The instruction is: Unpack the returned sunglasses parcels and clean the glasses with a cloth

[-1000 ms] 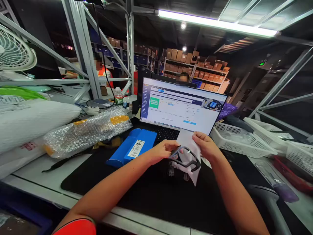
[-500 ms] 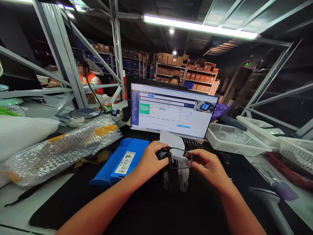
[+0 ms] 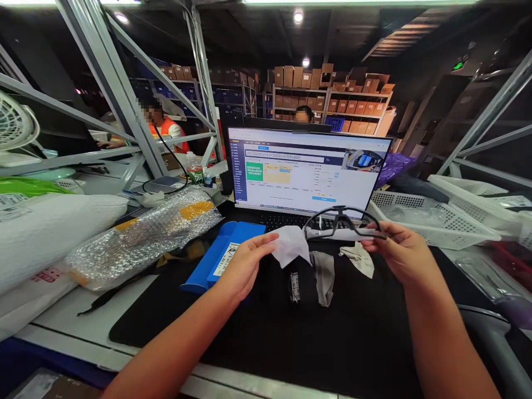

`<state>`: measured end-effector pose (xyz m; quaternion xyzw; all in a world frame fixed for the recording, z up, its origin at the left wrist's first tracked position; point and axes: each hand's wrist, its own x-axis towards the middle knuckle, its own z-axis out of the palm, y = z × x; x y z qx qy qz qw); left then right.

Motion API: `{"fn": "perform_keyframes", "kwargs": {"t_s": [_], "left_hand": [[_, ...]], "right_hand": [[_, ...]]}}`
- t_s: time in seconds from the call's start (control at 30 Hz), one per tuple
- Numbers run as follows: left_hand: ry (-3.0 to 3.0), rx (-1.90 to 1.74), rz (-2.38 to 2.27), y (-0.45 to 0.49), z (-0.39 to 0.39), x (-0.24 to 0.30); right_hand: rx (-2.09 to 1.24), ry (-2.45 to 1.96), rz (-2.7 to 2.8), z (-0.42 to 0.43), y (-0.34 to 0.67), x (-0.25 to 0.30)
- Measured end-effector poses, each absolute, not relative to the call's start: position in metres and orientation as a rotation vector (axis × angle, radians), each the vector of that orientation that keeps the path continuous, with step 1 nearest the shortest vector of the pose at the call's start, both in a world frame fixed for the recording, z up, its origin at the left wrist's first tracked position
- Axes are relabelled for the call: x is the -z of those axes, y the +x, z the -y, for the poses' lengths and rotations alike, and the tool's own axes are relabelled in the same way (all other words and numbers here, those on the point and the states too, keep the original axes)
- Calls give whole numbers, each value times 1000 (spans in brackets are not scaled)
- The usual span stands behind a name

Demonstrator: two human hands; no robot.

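My left hand (image 3: 243, 266) pinches the edge of a thin white sheet (image 3: 291, 247), which may be tissue or cloth. On the other side, my right hand (image 3: 401, 250) grips one end of a pair of black-framed glasses (image 3: 343, 217), held up in front of the monitor's lower edge. A white strip runs behind the frame. Below them on the black mat (image 3: 266, 349) lie a grey cloth piece (image 3: 324, 277) and a small clear packet with print (image 3: 295, 287). Under the glasses is a crumpled off-white piece (image 3: 361, 259). The open blue box (image 3: 222, 252) with a white label sits left of my left hand.
A lit monitor (image 3: 307, 172) stands behind a keyboard (image 3: 274, 223). At left are a bubble-wrapped parcel (image 3: 145, 238) and white bags (image 3: 62, 227). White baskets (image 3: 419, 221) stand right, near a grey handheld device (image 3: 484, 332). A person in an orange vest (image 3: 166, 130) sits beyond the metal frame.
My hands have moved apart. The glasses have gone right and up in my right hand, while my left hand now holds the white sheet. The view has tilted down and left.
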<state>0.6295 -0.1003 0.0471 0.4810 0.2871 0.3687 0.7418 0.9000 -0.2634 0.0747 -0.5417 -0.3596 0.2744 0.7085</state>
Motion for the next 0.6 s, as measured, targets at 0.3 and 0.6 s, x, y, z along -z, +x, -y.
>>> {"fn": "perform_keyframes", "kwargs": {"t_s": [0.3,0.6], "left_hand": [[1509,-823,-788,628,98,-7],[2500,-1020,-950,616,119,-2]], "right_hand": [[-691,-1279,863,244,882,-59],[-737,-1476,1003,224,875,-34]]}}
